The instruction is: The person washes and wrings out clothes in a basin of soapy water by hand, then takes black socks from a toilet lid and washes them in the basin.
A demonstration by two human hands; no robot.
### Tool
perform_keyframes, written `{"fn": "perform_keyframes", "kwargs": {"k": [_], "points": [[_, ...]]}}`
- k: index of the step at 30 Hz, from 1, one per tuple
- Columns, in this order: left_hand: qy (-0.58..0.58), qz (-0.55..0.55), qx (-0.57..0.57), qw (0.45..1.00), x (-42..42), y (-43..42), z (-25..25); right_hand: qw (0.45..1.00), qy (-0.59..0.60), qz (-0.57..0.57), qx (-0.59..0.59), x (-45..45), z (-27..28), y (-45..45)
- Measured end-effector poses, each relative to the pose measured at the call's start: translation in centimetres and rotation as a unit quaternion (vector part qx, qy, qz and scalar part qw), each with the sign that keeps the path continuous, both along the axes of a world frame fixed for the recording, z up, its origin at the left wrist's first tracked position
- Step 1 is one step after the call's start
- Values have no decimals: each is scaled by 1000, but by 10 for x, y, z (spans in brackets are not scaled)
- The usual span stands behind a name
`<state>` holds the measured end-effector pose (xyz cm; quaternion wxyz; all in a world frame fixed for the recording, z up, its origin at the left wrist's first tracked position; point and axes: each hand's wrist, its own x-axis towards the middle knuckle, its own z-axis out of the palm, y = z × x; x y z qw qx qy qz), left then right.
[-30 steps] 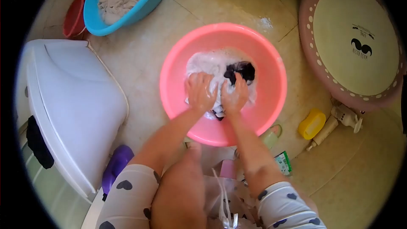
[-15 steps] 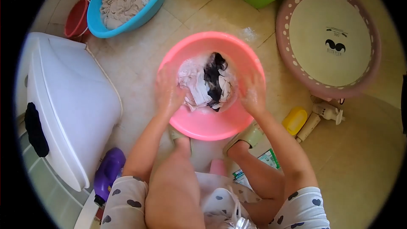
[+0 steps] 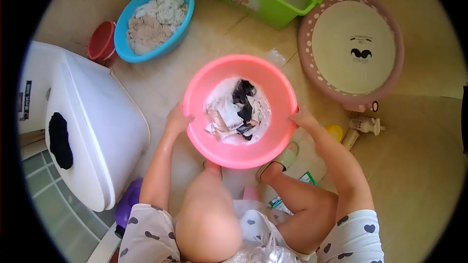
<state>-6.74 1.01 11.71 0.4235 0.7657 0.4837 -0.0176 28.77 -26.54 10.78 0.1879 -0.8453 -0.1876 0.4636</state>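
Observation:
A pink basin [image 3: 214, 150] is in front of my legs, with soapy, light-coloured clothes [image 3: 225, 113] and a black cloth [image 3: 243, 90] inside it. My left hand [image 3: 178, 119] is closed on the left side of the basin's rim, thumb over the edge. On the opposite side my right hand [image 3: 303, 117] grips the rim as well. Both sets of fingers are partly hidden under the rim. Whether the basin is lifted off the floor I cannot tell.
A blue basin [image 3: 183, 34] of laundry and a red bucket [image 3: 101, 41] stand back left. Behind are a green tub [image 3: 263, 7] and a round pink-rimmed basin [image 3: 308, 44]. A white fixture [image 3: 105, 126] is left, a purple bottle [image 3: 128, 199] near it, a pump bottle [image 3: 364, 125] right.
My hands have gone from inside the basin, beside the clothes, to its outer rim and taken hold of it. The view has shifted, so the surroundings sit differently.

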Motion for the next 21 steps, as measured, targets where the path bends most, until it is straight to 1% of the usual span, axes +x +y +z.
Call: {"fn": "perform_keyframes", "kwargs": {"k": [1, 4, 6, 8, 9, 12, 13, 15, 16, 19, 20, 21], "points": [[-5, -6, 5, 1000, 2, 2, 13, 999, 46, -13, 0, -1, 34, 8], [-28, -17, 12, 999, 0, 3, 56, 1000, -15, -23, 8, -19, 95, 4], [-60, -19, 9, 998, -5, 7, 76, 998, -41, -28, 44, -34, 139, 4], [-51, -49, 23, 997, -1, 13, 115, 995, -57, -43, 67, -42, 165, -1], [-46, -66, 30, 996, 2, 14, 132, 994, -61, -54, 71, -42, 170, -4], [-130, -63, 12, 989, 0, 23, 142, 989, -103, -70, 85, -43, 171, -18], [-129, -73, 27, 989, 2, 25, 147, 986, -120, -70, 89, -43, 170, -18], [-122, -90, 54, 987, 4, 27, 153, 988, -116, -72, 66, -42, 173, -16], [-123, -84, 36, 988, 4, 30, 148, 990, -111, -71, 53, -39, 173, -14], [-111, -75, -18, 991, 1, 36, 122, 981, -179, -43, 58, -30, 158, -7], [-103, -78, -30, 991, 0, 35, 117, 981, -190, 25, 39, -25, 152, -3], [-94, -80, -42, 991, -1, 35, 110, 982, -182, 54, 16, -21, 144, 4]]}}
